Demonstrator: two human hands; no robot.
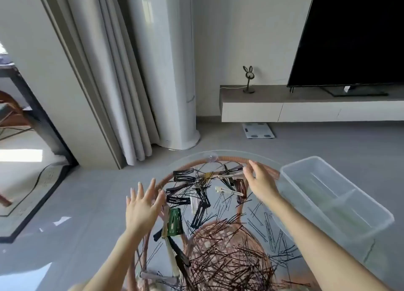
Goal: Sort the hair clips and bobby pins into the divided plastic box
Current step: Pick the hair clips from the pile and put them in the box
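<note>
Hair clips [183,178] and bobby pins [229,262] lie scattered between and below both sets of fingers. The box [328,188], apparently empty, sits just right of the right fingers. Left hand [142,205] and right hand [260,181] hover spread, holding nothing. Sorting looks unstarted; next comes pinching one clip.

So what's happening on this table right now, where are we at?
A person holds both hands over a round glass table strewn with hair clips and bobby pins. The left hand and right hand are both open with fingers spread, holding nothing. The divided plastic box sits at the right and looks empty, so sorting seems not yet begun.
</note>
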